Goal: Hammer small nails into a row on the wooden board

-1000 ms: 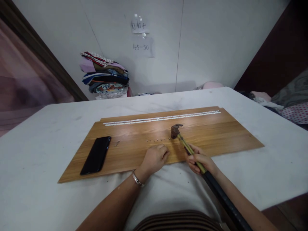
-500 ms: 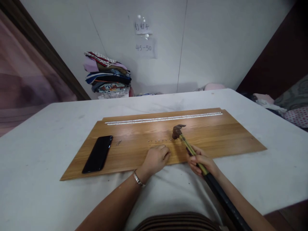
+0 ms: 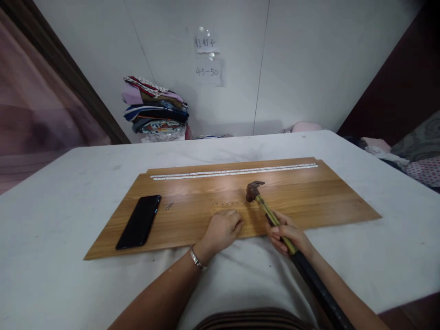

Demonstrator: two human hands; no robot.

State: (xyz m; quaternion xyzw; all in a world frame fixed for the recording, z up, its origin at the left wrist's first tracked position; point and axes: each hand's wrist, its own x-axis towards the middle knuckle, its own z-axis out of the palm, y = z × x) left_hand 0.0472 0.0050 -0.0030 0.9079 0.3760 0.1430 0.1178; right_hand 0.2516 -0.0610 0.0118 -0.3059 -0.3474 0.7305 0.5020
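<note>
My right hand (image 3: pixel 287 233) is closed around the handle of a claw hammer (image 3: pixel 253 191). Its rusty head is over the wooden board (image 3: pixel 302 192), close to the right end of a row of small nails (image 3: pixel 227 202) set in the wood; whether the head touches a nail cannot be told. On the front part of the board lies my left hand (image 3: pixel 223 228), fingers curled in and nothing showing between them. That hand is just in front of the row of nails. Two loose nails (image 3: pixel 169 206) lie side by side farther left.
A black phone (image 3: pixel 139 222) lies on the board's left end. Two white measuring strips (image 3: pixel 233 173) run along its back part. The board lies on a white-covered table (image 3: pixel 58 220). Behind the table, folded clothes (image 3: pixel 154 107) are stacked near a wall with handwritten papers (image 3: pixel 208 72).
The whole scene sits slightly lower in the picture, from a small head movement. Both hands and the hammer stay in nearly the same place over the board.
</note>
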